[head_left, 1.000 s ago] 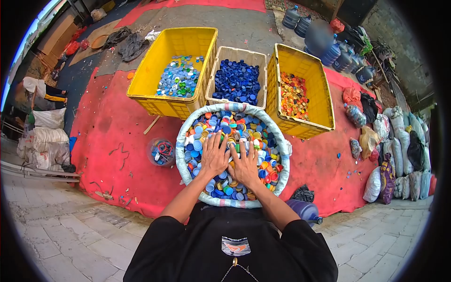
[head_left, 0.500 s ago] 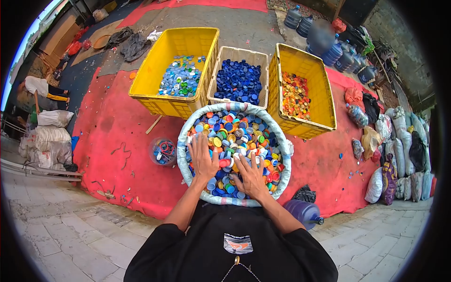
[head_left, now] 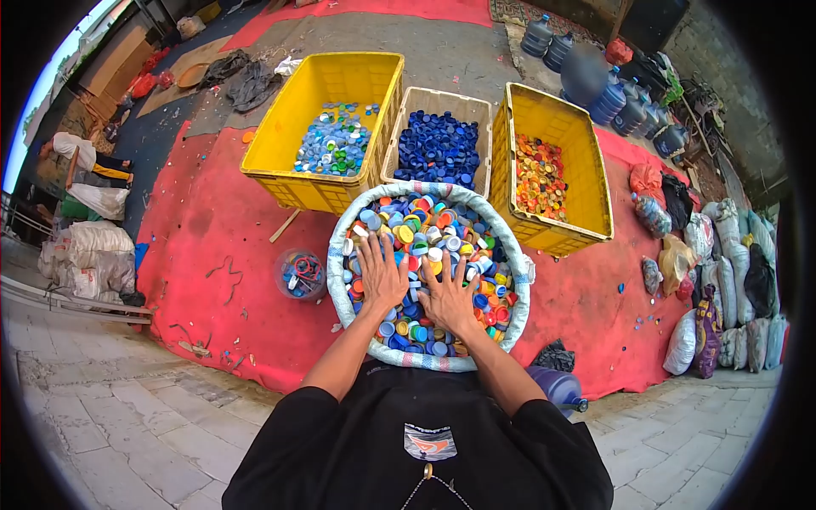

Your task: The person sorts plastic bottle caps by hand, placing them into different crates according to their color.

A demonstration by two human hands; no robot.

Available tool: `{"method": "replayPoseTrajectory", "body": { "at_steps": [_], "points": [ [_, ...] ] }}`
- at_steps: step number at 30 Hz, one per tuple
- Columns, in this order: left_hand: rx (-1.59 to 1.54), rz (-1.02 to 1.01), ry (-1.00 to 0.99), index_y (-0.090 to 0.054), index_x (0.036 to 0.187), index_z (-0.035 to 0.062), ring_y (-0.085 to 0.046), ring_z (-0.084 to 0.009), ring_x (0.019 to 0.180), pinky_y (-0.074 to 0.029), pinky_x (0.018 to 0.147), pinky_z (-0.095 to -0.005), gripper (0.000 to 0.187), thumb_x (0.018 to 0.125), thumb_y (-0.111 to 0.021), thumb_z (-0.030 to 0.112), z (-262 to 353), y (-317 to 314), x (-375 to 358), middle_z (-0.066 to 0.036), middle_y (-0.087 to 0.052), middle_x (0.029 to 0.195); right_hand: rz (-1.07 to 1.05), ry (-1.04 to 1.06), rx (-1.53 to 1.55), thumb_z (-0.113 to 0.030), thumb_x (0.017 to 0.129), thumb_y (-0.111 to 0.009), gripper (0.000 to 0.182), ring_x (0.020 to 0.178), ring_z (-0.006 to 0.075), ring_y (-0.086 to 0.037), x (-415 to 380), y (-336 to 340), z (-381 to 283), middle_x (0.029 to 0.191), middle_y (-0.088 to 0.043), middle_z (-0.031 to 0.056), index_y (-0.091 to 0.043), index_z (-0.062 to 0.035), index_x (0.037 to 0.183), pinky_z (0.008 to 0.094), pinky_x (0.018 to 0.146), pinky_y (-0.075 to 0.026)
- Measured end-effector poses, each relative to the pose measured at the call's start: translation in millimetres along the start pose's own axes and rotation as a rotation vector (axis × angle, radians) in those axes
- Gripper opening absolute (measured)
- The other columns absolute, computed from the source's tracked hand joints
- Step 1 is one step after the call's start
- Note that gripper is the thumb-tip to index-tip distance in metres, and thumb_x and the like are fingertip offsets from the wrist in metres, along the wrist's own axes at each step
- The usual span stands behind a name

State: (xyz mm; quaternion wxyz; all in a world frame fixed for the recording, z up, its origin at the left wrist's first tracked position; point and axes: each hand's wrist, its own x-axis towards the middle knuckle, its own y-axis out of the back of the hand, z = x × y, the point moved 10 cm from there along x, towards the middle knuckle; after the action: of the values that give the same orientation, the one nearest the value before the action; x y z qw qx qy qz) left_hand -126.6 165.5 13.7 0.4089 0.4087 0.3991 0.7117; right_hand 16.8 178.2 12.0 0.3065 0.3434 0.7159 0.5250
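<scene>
A round tub [head_left: 335, 272] with a pale wrapped rim stands right before me, filled with mixed bottle caps [head_left: 418, 223] in many colours. Palm down on the caps, my left hand [head_left: 382, 276] lies left of centre with its fingers spread. My right hand [head_left: 449, 299] rests on the caps beside it, fingers also apart, and neither grips a cap that I can see. Past the tub's far rim are a yellow crate [head_left: 302, 194] with light blue and green caps, a cream crate [head_left: 392, 161] of dark blue caps, and a second yellow crate [head_left: 552, 234] with orange, red and yellow caps.
Left of the tub sits a small clear container [head_left: 301, 274]. A purple water jug [head_left: 557, 387] lies by its near right side. Full sacks [head_left: 680, 342] line the right, large blue bottles [head_left: 608, 104] the back. A person [head_left: 81, 153] bends over at far left.
Both hands have shifted slightly over the caps, the left to the right and closer to the other hand. Caps under them have been stirred about. The view has moved a little.
</scene>
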Motion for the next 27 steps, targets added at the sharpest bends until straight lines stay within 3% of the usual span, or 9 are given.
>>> {"method": "replayPoseTrajectory", "body": {
  "at_steps": [5,9,13,14,17,18,25,27],
  "points": [
    [-0.067,-0.092,-0.020,-0.032,0.142,-0.0083,-0.017,-0.0469,0.141,-0.012,0.113,-0.0595,0.068,0.095,-0.045,0.040,0.3,-17.3,21.8,-0.031,-0.027,0.148,-0.016,-0.015,-0.010,-0.048,0.090,-0.051,0.067,0.136,0.0552,-0.019,16.8,1.7,4.6,0.152,-0.024,0.0217,-0.027,-0.0290,0.150,0.0804,0.093,-0.022],
    [0.039,-0.178,-0.050,-0.033,0.142,-0.0082,-0.016,-0.0462,0.142,-0.011,0.113,-0.0596,0.068,0.095,-0.045,0.040,1.2,-11.8,10.2,-0.030,-0.027,0.149,-0.064,0.015,-0.006,-0.041,0.087,-0.060,0.064,0.134,0.0536,-0.024,10.9,7.2,6.0,0.149,-0.029,0.0213,-0.037,-0.0264,0.145,0.0799,0.090,-0.025],
    [-0.020,-0.064,-0.050,-0.032,0.143,-0.0059,-0.016,-0.0475,0.141,-0.011,0.112,-0.0617,0.069,0.095,-0.044,0.042,14.1,24.8,-23.5,-0.030,-0.024,0.151,0.131,-0.045,0.047,-0.032,0.087,-0.060,0.056,0.134,0.0519,-0.027,-20.1,48.5,21.9,0.147,-0.034,0.0212,-0.046,-0.0203,0.140,0.0762,0.096,-0.024],
    [0.020,-0.143,-0.063,-0.032,0.146,-0.0001,-0.016,-0.0482,0.141,-0.010,0.112,-0.0627,0.067,0.096,-0.044,0.043,12.1,12.0,-34.5,-0.028,-0.022,0.152,0.139,-0.081,0.096,-0.028,0.087,-0.059,0.054,0.135,0.0508,-0.028,-29.5,44.9,35.4,0.146,-0.036,0.0225,-0.048,-0.0172,0.138,0.0750,0.097,-0.023],
    [0.011,-0.224,-0.096,-0.031,0.148,0.0068,-0.016,-0.0486,0.141,-0.010,0.112,-0.0626,0.066,0.095,-0.044,0.043,12.6,-1.0,-45.5,-0.027,-0.022,0.152,0.197,-0.175,0.140,-0.022,0.084,-0.061,0.052,0.133,0.0491,-0.032,-58.4,47.3,61.3,0.141,-0.041,0.0259,-0.052,-0.0083,0.133,0.0669,0.102,-0.025],
    [-0.012,-0.222,-0.093,-0.029,0.150,0.0131,-0.015,-0.0501,0.140,-0.010,0.111,-0.0635,0.064,0.095,-0.045,0.043,13.5,-2.1,-43.6,-0.026,-0.022,0.153,0.207,-0.176,0.141,-0.021,0.083,-0.062,0.052,0.132,0.0484,-0.033,-66.7,47.2,64.4,0.140,-0.042,0.0258,-0.052,-0.0069,0.132,0.0647,0.102,-0.026],
    [0.014,-0.270,-0.113,-0.024,0.152,0.0111,-0.005,-0.0525,0.141,-0.004,0.110,-0.0663,0.071,0.094,-0.045,0.046,31.1,-17.3,-38.6,-0.030,-0.010,0.155,0.342,-0.170,0.226,-0.011,0.080,-0.063,0.049,0.122,0.0409,-0.044,-99.6,52.1,68.8,0.133,-0.048,0.0236,-0.053,-0.0021,0.127,0.0519,0.099,-0.035],
    [-0.053,-0.196,-0.098,-0.025,0.151,0.0097,-0.002,-0.0510,0.142,0.000,0.110,-0.0651,0.075,0.091,-0.049,0.049,37.1,-4.6,-37.4,-0.031,-0.009,0.154,0.369,-0.176,0.254,-0.008,0.080,-0.063,0.048,0.119,0.0390,-0.047,-103.3,57.3,73.5,0.130,-0.051,0.0223,-0.055,-0.0019,0.126,0.0493,0.097,-0.037]
  ]
}}
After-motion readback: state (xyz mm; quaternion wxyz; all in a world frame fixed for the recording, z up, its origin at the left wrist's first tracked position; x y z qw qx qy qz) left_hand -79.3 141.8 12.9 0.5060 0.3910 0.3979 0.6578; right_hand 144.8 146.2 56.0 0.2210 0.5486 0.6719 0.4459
